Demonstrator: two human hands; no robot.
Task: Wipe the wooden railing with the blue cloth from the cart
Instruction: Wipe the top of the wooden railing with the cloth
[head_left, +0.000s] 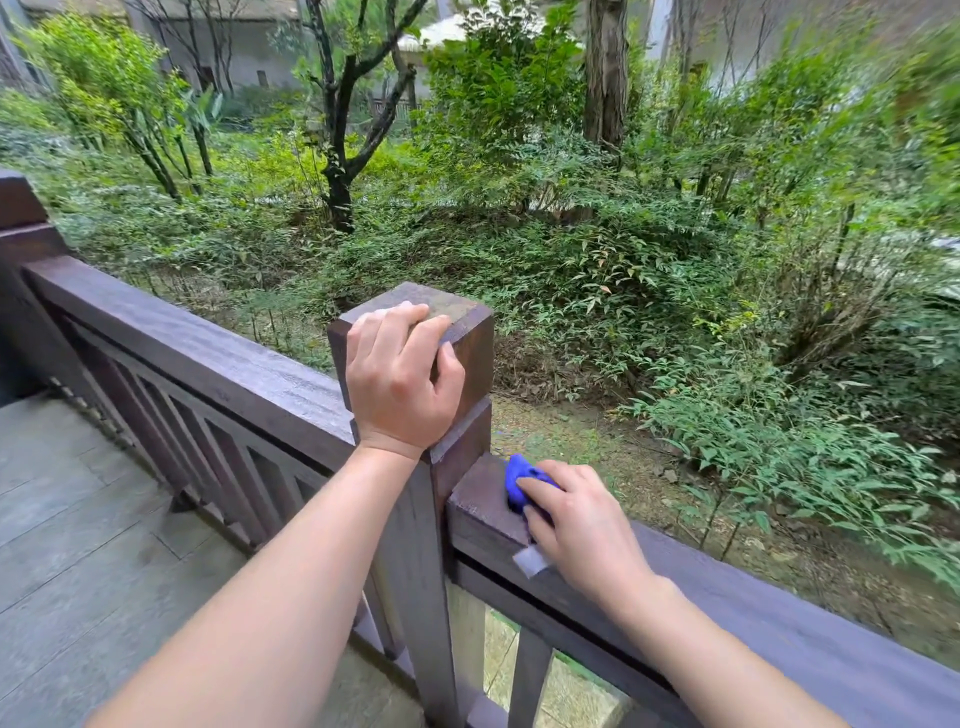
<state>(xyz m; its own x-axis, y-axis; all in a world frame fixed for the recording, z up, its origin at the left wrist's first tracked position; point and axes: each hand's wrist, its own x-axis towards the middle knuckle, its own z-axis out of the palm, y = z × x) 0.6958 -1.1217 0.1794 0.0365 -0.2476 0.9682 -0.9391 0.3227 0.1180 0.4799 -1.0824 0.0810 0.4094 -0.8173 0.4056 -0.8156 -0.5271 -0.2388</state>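
Note:
A dark brown wooden railing (208, 358) runs from far left to lower right, broken by a square post (462, 332) in the middle. My left hand (400, 379) grips the top of that post, fingers curled over its near edge. My right hand (582, 519) presses a bunched blue cloth (519, 475) onto the top rail just right of the post. Most of the cloth is hidden under my palm. A small white tag (530, 561) sticks out below the hand. No cart is in view.
Grey stone paving (78, 545) lies on my side at the left. Beyond the railing the ground drops into dense green shrubs and trees (571, 208). Another taller post (21, 218) stands at the far left end.

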